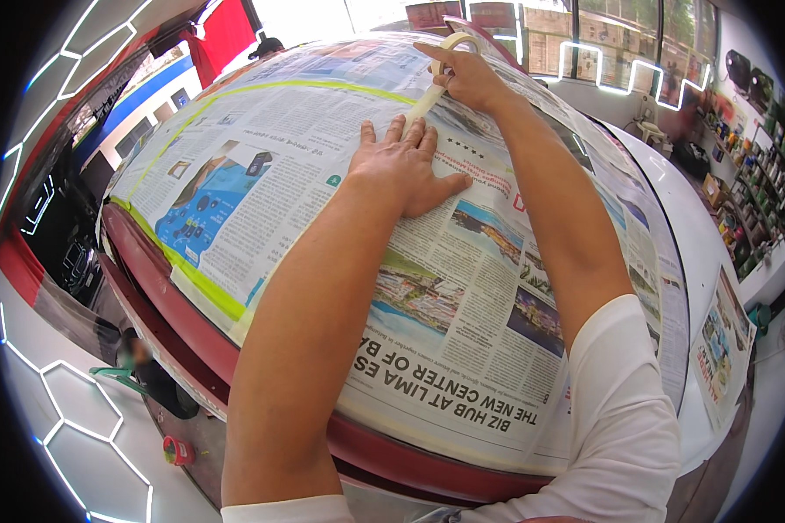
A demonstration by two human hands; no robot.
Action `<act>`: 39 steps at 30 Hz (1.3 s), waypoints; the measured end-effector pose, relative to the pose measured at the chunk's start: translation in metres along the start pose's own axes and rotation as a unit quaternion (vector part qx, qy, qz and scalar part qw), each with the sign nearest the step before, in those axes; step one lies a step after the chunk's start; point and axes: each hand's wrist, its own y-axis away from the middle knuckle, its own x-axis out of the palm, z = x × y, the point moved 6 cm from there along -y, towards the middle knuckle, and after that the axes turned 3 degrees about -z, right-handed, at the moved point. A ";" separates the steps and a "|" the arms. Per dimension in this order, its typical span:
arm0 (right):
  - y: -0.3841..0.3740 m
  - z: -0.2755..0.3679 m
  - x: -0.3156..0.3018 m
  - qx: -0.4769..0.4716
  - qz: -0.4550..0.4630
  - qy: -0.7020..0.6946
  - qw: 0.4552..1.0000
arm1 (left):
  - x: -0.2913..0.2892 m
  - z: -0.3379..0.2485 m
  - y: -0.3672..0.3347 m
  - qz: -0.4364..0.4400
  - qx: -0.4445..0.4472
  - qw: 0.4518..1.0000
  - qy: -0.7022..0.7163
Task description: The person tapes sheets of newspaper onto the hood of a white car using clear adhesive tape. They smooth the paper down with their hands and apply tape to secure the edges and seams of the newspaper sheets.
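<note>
Sheets of newspaper point(323, 187) cover a curved, dark red car panel point(392, 453), with bright yellow-green tape point(323, 85) along some edges and joins. My left hand point(401, 166) lies flat on the paper, fingers spread, its fingertips over a strip of pale masking tape point(425, 103). Farther up, my right hand point(471, 80) grips a roll of masking tape point(462, 40), index finger pointing out to the left. The pale strip runs from the roll down to my left fingertips. My right palm is turned out of sight.
A white car panel point(672, 227) borders the papered area on the right, with a loose newspaper page point(720, 349) on it. Shelves of bottles point(763, 187) line the right wall. At lower left, a person point(153, 375) sits near a red bucket point(179, 451) on the floor.
</note>
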 end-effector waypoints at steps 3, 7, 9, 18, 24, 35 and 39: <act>0.003 -0.004 0.002 0.042 0.039 0.047 0.997 | 0.000 0.000 -0.001 0.002 0.000 1.000 -0.001; 0.001 -0.025 0.001 0.059 0.013 0.045 0.997 | 0.000 -0.003 -0.002 -0.011 0.003 1.000 0.005; 0.000 -0.027 0.003 0.060 -0.001 0.038 0.997 | 0.001 -0.002 -0.001 -0.016 0.002 1.000 0.008; -0.002 -0.057 -0.001 0.142 -0.080 -0.108 0.981 | 0.001 -0.002 -0.003 0.002 0.004 1.000 -0.005; 0.006 -0.041 -0.002 0.125 -0.117 -0.006 0.985 | 0.000 -0.002 -0.001 -0.006 0.005 1.000 0.006; 0.013 -0.033 0.012 0.101 -0.067 0.139 0.983 | 0.000 -0.001 -0.002 0.007 0.007 1.000 -0.004; 0.015 -0.036 0.014 0.088 -0.101 0.136 0.982 | 0.000 -0.003 0.001 -0.015 0.009 1.000 0.011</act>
